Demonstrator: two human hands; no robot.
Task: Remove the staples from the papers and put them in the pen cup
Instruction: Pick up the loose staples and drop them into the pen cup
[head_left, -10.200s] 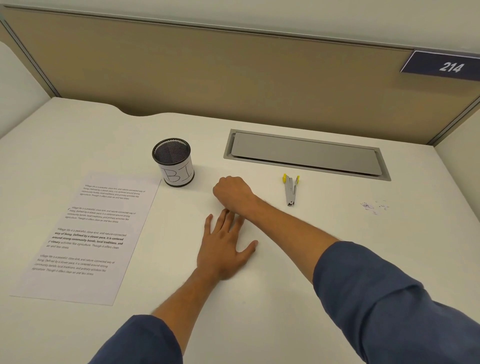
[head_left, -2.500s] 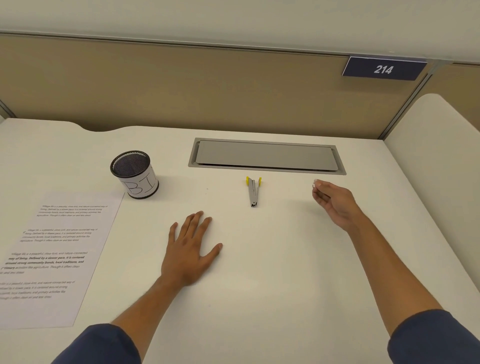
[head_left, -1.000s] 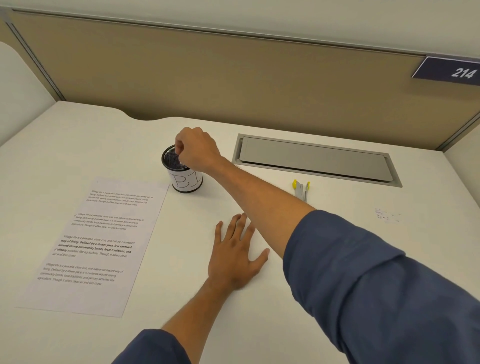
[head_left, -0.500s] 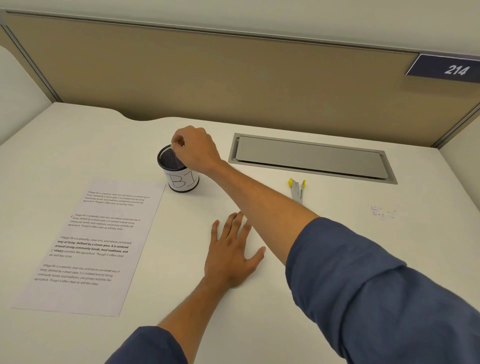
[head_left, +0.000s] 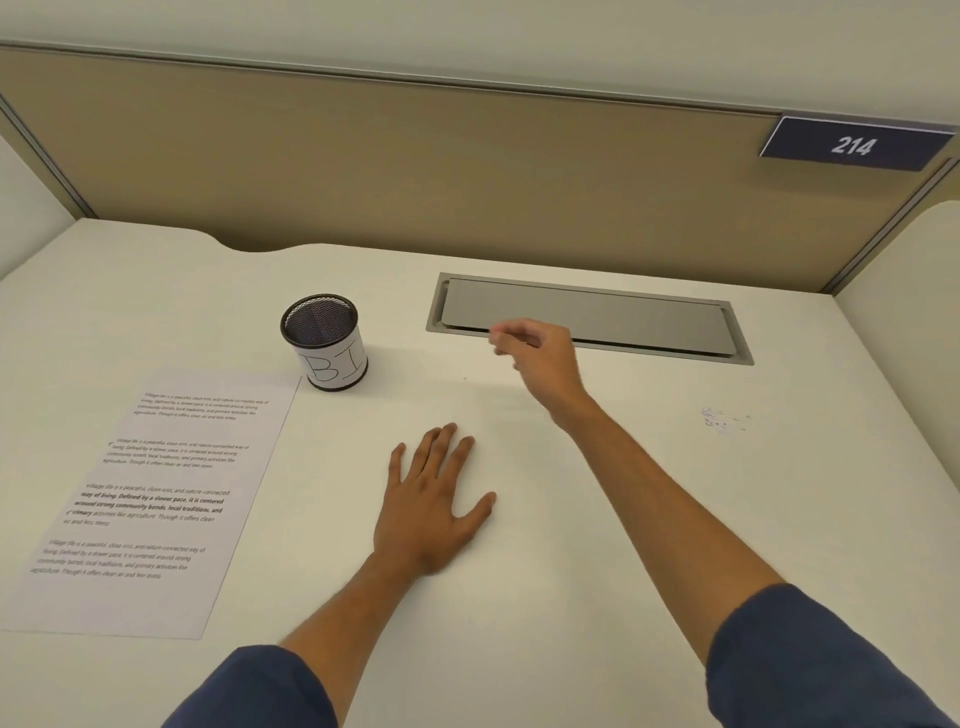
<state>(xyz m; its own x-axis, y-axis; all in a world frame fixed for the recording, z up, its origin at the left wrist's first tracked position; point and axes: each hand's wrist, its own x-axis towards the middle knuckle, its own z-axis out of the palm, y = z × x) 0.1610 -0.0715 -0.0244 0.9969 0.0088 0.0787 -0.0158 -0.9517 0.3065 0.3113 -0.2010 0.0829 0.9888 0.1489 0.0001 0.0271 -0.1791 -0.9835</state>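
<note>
The black mesh pen cup (head_left: 324, 340), with a white label marked "BI", stands on the white desk (head_left: 597, 519). A printed paper sheet (head_left: 156, 499) lies flat to its front left. A small scatter of loose staples (head_left: 722, 420) lies at the right of the desk. My left hand (head_left: 431, 499) rests flat on the desk, fingers spread. My right hand (head_left: 540, 358) hovers to the right of the cup, its fingers loosely curled, and I see nothing in them. The staple remover is hidden behind my right wrist.
A grey cable hatch cover (head_left: 623, 317) is set into the desk behind my right hand. A tan partition (head_left: 415, 171) closes the back and carries a dark "214" plate (head_left: 852, 145). White side panels stand at the left and right edges.
My right hand has left the mouth of the pen cup and moved right, toward the hatch. My left hand has stayed flat on the desk.
</note>
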